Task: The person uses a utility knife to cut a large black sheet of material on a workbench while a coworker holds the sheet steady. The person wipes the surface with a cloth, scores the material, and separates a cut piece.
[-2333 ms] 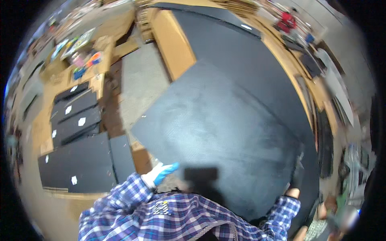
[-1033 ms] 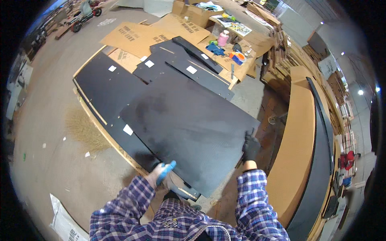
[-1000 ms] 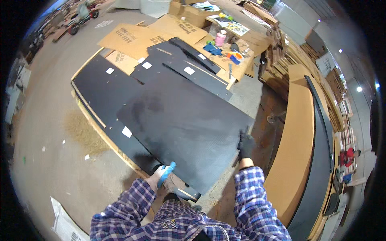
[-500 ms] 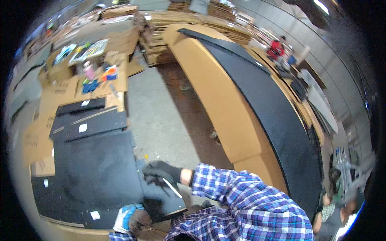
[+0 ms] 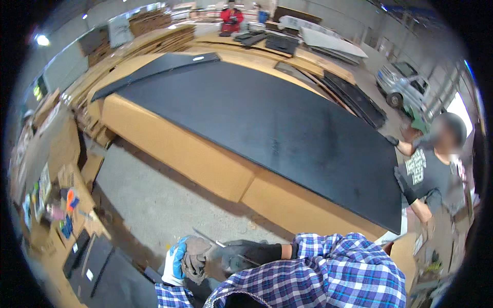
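My left hand [image 5: 176,259], in a white and blue glove, is closed around a crumpled grey-brown rag [image 5: 195,258] at the lower middle. Just to its right, my right hand [image 5: 241,255] wears a black glove and grips a thin, narrow blade-like tool [image 5: 209,237]. The tool's slim end points up and left over the floor. Beyond both hands lies a large black panel [image 5: 277,128] on a cardboard-covered stand [image 5: 179,161]; neither hand touches it.
At the right, a person [image 5: 429,169] in black gloves has both hands on the panel's edge. Smaller black boards [image 5: 118,277] lie at the lower left, near a cardboard-covered bench [image 5: 56,256]. Wood stacks [image 5: 154,43], another person in red [image 5: 231,20] and a silver vehicle [image 5: 405,82] stand farther off.
My view has swung right, from the smaller boards toward the large panel. My hands, over those boards before, are now off them, still with the rag and the thin tool.
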The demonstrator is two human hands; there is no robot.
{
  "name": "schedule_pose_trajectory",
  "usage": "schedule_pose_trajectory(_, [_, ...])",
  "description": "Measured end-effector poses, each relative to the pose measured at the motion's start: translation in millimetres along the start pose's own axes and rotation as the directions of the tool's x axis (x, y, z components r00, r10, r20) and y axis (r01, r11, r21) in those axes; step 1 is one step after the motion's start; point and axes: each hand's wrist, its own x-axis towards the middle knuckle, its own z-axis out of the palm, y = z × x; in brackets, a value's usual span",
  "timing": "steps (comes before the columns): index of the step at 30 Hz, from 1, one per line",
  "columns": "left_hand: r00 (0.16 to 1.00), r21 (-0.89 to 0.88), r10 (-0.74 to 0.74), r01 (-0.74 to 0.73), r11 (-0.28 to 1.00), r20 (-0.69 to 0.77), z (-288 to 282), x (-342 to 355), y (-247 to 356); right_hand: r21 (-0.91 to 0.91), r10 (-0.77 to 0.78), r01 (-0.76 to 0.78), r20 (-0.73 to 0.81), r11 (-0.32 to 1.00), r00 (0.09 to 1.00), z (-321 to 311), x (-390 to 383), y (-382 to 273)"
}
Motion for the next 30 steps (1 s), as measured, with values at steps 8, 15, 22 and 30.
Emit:
schedule_pose_trajectory(8, [0.985, -0.295, 0.156, -0.129, 0.947, 0.071, 13.2, 159.9, 124.0, -0.193, -0.336, 0.279, -0.404, 0.941, 0.851, -63.2, -53.4, -133.3])
schedule_pose_trajectory(15, [0.865, -0.259, 0.495, -0.46, 0.849, 0.084, 28.1, 294.2, 217.4, -0.273, -0.547, 0.628, -0.784, 0.728, 0.294, -114.8, -139.8, -131.9])
schedule_pose_trajectory(22, [0.811, 0.921, 0.477, 0.181, 0.346, -0.339, -41.1, 494.5, 201.4, -0.34, -0.482, 0.615, -0.873, 0.711, 0.075, -114.3, -147.9, -119.9])
schedule_pose_trajectory(30, [0.856, 0.854, 0.152, -0.51, 0.099, 0.494, 131.8, 604.7, 214.9, -0.29, -0.35, 0.782, -0.932, 0.552, -0.098, -99.7, -86.0, -143.2])
